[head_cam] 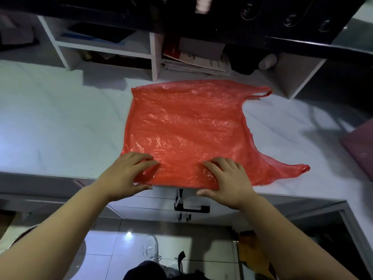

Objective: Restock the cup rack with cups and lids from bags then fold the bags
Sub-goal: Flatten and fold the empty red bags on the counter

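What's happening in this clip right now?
A person stands at a white counter with a red plastic carrier bag spread flat on it, handles pointing to the right. The left hand and right hand both grip the bag's near edge at the counter's front, fingers on top and thumbs underneath. No fold has been made yet, and no cups or lids are in view.

I see a red plastic bag [185, 130] lying flat on the white table [60, 122], with its two handles pointing to the right. My left hand [126, 173] and right hand [227, 178] each hold the bag's near edge at the table rim, fingers on top and thumbs below. Behind the bag stands a white shelf [154, 57] with papers.
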The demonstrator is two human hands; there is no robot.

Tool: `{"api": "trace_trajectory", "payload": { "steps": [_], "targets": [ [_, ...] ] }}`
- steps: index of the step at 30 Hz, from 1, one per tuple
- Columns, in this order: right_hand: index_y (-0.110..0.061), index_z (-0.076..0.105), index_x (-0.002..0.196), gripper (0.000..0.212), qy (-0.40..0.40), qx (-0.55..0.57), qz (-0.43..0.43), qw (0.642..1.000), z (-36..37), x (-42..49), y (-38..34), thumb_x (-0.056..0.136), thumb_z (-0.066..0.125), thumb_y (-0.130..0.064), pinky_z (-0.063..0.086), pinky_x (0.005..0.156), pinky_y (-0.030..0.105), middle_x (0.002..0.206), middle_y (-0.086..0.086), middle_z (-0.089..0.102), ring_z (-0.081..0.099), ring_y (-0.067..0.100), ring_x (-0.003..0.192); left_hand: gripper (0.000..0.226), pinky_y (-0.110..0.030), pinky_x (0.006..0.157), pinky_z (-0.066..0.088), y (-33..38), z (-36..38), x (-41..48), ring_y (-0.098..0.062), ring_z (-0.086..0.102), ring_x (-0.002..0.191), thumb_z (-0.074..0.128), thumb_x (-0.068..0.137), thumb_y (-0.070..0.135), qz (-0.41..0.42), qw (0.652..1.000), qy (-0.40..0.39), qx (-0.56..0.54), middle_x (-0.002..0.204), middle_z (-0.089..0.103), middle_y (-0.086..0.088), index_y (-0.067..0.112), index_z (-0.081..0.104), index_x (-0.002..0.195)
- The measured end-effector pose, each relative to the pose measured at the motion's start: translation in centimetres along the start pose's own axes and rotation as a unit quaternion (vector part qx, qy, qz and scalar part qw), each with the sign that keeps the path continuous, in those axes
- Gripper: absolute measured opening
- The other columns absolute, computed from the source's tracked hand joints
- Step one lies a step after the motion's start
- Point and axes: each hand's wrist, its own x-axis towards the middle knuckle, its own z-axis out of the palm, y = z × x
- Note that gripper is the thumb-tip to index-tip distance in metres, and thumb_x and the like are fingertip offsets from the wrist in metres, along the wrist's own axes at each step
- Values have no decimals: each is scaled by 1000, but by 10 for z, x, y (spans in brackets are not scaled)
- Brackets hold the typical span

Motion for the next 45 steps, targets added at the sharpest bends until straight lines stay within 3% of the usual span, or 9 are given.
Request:
{"api": "trace_trajectory", "payload": {
  "steps": [5,12,19,23,26,30,37,40,45],
  "targets": [
    [-31,20,150,89,-114,-12,-7,993,-33,12,3,78,62,-64,36,102,39,149,-3,33,35,22,134,59,-23,91,40,0,-24,-5,-13,55,107,43,75,53,-77,991,14,-106,119,60,5,20,61,120],
    [-30,50,129,37,-169,87,56,980,-70,43,12,94,48,-40,47,89,35,121,1,63,58,23,103,50,-20,77,46,-6,-50,7,3,62,83,52,62,73,-193,955,25,-222,85,69,19,33,71,85],
    [-13,61,111,29,-224,142,102,959,-97,84,21,100,46,-35,40,76,30,99,5,62,55,21,87,80,-18,81,49,-24,-61,23,-1,67,88,74,30,80,-233,899,-15,-370,93,72,11,31,71,94],
    [-8,62,97,32,-251,210,158,932,-100,99,23,98,49,-38,52,68,35,89,12,68,65,27,75,54,-21,69,50,-35,-69,34,-8,67,76,76,45,61,-220,899,-53,-375,83,73,3,23,75,83],
    [-21,58,91,41,-242,203,135,939,-102,105,23,87,54,-61,48,75,34,95,-3,62,61,21,87,49,-28,67,48,-44,-73,42,-14,61,64,68,56,60,-234,898,-52,-369,67,66,-1,13,70,71],
    [-31,56,113,58,-238,160,69,956,-106,109,8,67,75,-62,46,89,34,106,-10,59,56,15,98,46,-28,59,36,-52,-74,57,-15,43,54,68,74,55,-273,883,-14,-382,54,45,4,15,54,55],
    [-26,56,120,32,-213,121,85,966,-103,134,12,94,55,-44,39,83,30,114,-4,58,50,16,97,21,-19,51,44,-55,-85,75,-12,63,63,64,83,44,-309,883,39,-352,69,68,7,23,66,81],
    [-21,58,120,36,-255,118,96,955,-104,145,18,95,52,-46,38,88,32,118,-2,57,51,17,101,35,-29,58,50,-59,-87,76,-18,67,60,73,74,51,-328,854,36,-401,73,71,-3,22,65,92],
    [-16,60,120,47,-292,82,121,945,-98,159,17,93,50,-53,39,87,31,123,5,60,55,23,105,19,-31,50,51,-68,-71,83,-21,57,52,60,91,34,-368,861,-6,-350,66,61,-3,15,58,97]
  ]
}}
